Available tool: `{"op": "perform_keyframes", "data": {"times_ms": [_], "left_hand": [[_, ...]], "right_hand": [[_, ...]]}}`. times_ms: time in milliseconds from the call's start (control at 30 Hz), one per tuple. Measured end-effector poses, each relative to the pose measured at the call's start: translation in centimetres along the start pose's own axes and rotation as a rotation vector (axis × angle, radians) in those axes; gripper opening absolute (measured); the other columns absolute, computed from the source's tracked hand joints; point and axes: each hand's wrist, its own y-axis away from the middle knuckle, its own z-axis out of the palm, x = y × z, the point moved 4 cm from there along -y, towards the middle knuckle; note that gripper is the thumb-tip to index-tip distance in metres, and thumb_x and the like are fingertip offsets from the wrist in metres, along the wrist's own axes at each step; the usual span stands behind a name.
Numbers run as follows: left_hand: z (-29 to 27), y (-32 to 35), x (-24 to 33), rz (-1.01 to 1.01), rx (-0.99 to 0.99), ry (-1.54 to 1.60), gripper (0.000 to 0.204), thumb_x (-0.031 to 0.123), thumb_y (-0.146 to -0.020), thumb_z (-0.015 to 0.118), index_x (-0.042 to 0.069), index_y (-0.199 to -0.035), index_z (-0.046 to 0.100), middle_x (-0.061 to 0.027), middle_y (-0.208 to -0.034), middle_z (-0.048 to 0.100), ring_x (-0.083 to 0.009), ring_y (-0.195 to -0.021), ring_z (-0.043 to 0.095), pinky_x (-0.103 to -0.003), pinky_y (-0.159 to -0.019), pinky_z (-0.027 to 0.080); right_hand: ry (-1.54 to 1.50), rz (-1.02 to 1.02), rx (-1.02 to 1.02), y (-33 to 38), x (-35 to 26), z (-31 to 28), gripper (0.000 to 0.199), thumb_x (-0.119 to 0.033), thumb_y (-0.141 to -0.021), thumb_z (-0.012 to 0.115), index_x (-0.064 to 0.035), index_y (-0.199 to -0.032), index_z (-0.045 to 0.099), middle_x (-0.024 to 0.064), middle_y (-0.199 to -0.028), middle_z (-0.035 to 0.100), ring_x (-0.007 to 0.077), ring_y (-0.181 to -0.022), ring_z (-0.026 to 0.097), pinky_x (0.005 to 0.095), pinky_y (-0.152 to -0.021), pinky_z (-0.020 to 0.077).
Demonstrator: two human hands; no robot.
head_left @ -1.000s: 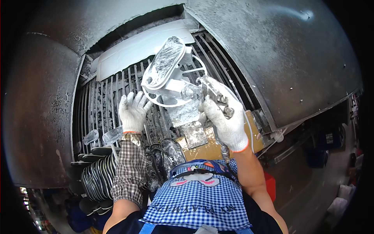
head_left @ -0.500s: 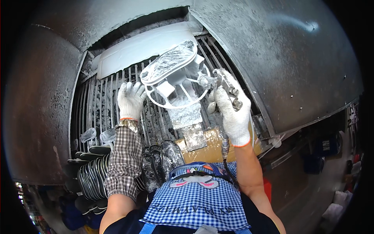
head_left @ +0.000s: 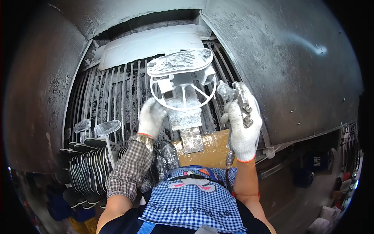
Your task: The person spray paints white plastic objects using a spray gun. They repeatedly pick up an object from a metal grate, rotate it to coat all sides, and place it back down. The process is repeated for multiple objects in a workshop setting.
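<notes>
A sole-shaped piece (head_left: 180, 62) with a white rim and clear film on top lies across blocks on a white spoked wheel (head_left: 184, 91). The wheel stands on a crusted support (head_left: 186, 117). My left hand (head_left: 151, 119), in a white knit glove, is at the wheel's near left rim. Its fingertips are blurred and partly hidden, so its grip is unclear. A spray gun (head_left: 226, 91) with metal knobs and a hose is in my gloved right hand (head_left: 244, 130), closed around it right of the wheel. The gun's nozzle end faces the wheel.
Dark metal walls (head_left: 300, 74) enclose a slatted grate (head_left: 113, 93). A white sheet (head_left: 152, 45) lies at the back. Several sole-shaped pieces (head_left: 86, 169) stand in a row at lower left, with film-covered ones (head_left: 107, 128) nearby. A tan board (head_left: 212, 146) is in front.
The wheel has turned, bringing the sole-shaped piece from slanted to nearly crosswise. My left hand has moved right, its fingers no longer spread. My right hand and the spray gun sit slightly lower and farther right.
</notes>
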Motion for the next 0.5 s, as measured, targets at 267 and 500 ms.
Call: {"op": "perform_keyframes", "data": {"times_ms": [267, 500], "left_hand": [[0.6, 3.0, -4.4, -0.109, -0.185, 0.193, 0.04, 0.025, -0.105, 0.054, -0.004, -0.132, 0.057, -0.0255, -0.13, 0.068, -0.038, -0.122, 0.066, -0.052, -0.106, 0.056], [0.6, 2.9, -4.1, -0.108, -0.229, 0.179, 0.041, 0.024, -0.105, 0.055, -0.003, -0.136, 0.056, -0.0239, -0.135, 0.066, -0.037, -0.126, 0.065, -0.051, -0.108, 0.055]], "right_hand": [[-0.096, 0.052, -0.121, -0.1, -0.2, 3.8, 0.056, -0.007, -0.101, 0.071, 0.0091, -0.151, 0.052, 0.0215, -0.134, 0.071, 0.0194, -0.117, 0.068, 0.0324, -0.101, 0.0535], [-0.144, -0.046, -0.208, -0.2, -1.1, 6.1, 0.056, -0.006, -0.1, 0.07, 0.0107, -0.15, 0.052, 0.0245, -0.135, 0.071, 0.0237, -0.122, 0.069, 0.035, -0.105, 0.0526]]}}
